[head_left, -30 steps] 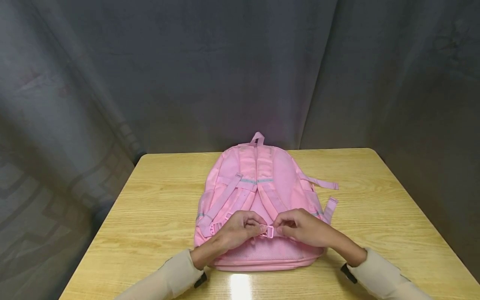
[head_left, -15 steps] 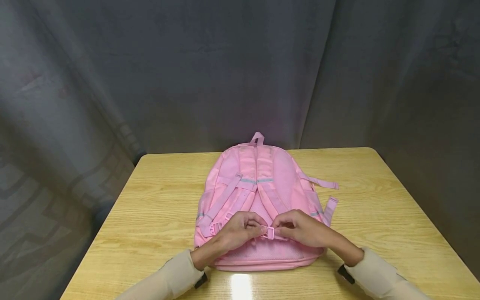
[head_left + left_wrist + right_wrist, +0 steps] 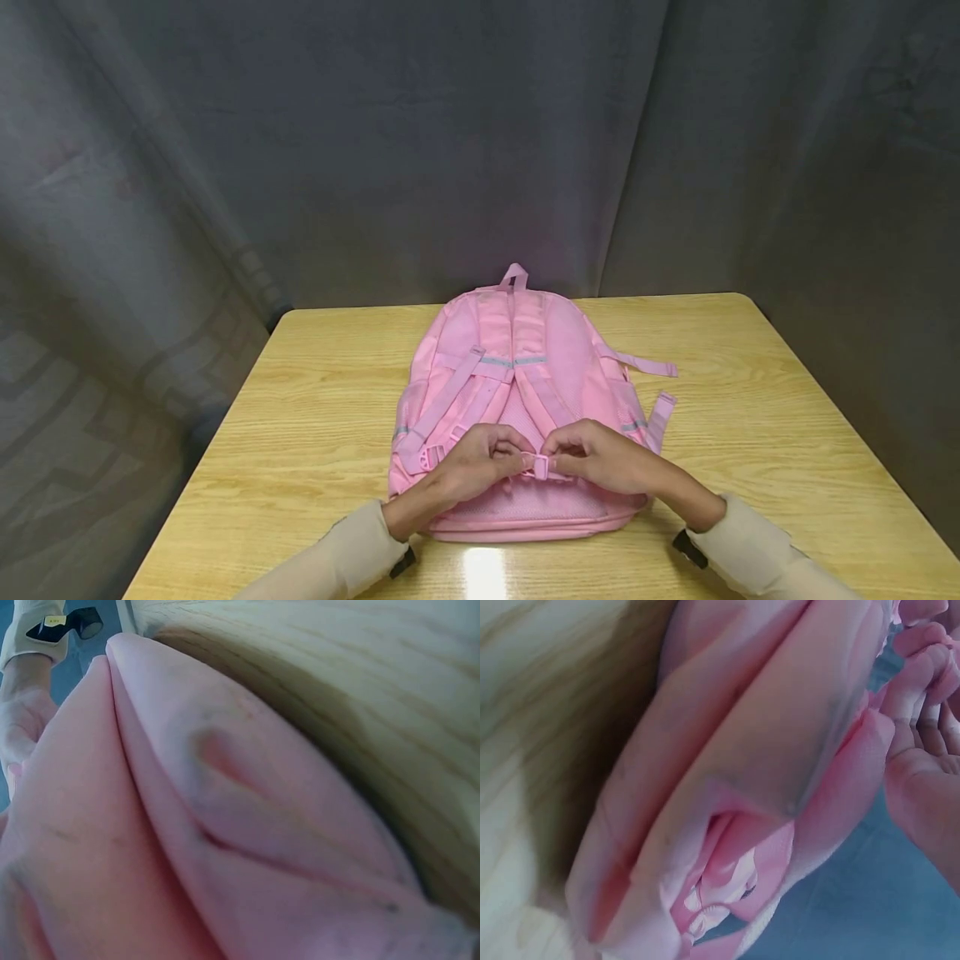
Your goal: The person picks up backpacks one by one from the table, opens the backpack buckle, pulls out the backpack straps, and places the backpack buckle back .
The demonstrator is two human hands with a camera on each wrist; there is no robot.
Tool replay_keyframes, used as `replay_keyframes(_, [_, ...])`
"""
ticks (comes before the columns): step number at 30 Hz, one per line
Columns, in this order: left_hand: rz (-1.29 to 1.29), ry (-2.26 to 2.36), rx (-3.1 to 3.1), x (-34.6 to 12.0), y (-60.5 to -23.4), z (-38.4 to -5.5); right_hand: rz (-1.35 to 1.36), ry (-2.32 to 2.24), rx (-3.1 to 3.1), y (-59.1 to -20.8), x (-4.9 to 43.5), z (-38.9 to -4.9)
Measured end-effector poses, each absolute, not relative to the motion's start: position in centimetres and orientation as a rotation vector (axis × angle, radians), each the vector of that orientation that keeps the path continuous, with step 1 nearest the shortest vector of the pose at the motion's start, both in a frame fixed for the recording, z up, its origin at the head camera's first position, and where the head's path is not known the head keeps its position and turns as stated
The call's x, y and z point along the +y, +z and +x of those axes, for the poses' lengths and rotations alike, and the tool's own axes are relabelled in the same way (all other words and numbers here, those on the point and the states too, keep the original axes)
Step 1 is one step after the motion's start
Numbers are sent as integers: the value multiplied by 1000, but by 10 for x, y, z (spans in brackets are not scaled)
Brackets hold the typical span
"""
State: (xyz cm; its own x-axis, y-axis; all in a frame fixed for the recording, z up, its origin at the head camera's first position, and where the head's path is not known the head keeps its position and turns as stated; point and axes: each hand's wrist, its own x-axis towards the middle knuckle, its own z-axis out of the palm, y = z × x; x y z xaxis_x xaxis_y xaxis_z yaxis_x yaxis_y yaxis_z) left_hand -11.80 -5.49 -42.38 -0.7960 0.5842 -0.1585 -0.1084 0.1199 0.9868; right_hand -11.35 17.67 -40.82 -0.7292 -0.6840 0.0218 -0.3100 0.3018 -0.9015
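A pink backpack (image 3: 502,329) lies on the table with its strap side up. Near its lower middle is a small pink plastic buckle (image 3: 541,467). My left hand (image 3: 480,458) pinches the buckle's left part between thumb and fingers. From the other side my right hand (image 3: 600,457) pinches at the buckle's right end, its fingertips almost meeting the left ones. What lies under those fingertips is partly hidden. In the right wrist view a hand (image 3: 926,776) with curled fingers shows at the right edge. The bag's lower edge (image 3: 172,787) fills most of the left wrist view.
The wooden table (image 3: 315,400) extends around the bag. Loose strap ends (image 3: 648,367) stick out at the bag's right. Another buckle (image 3: 431,457) sits near its left side. A dark grey curtain (image 3: 450,150) hangs behind the table. Light sleeves (image 3: 352,546) cover both forearms.
The buckle has shifted slightly to the right, and my right hand has moved slightly left, closer against it. My left hand stays almost in place. The backpack has not moved.
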Motion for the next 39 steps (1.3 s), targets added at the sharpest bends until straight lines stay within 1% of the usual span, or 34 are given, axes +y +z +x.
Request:
replay_keyframes(11, [420,1721,1896,-55,-425,-119,-884,-1359,2225,-408,183,-113])
replay_keyframes(21, [448,1728,1890,-55,-424,-119,-722,-1503,2082,-411,185,-113])
replay_keyframes(35, [461,1732,1879,-55,-422,-118,-825,-1542,2069,-411,178,-114])
replay_keyframes(39, [447,1727,1880,-55,-422,-117,-807,-1574,2029,-411,177,-112])
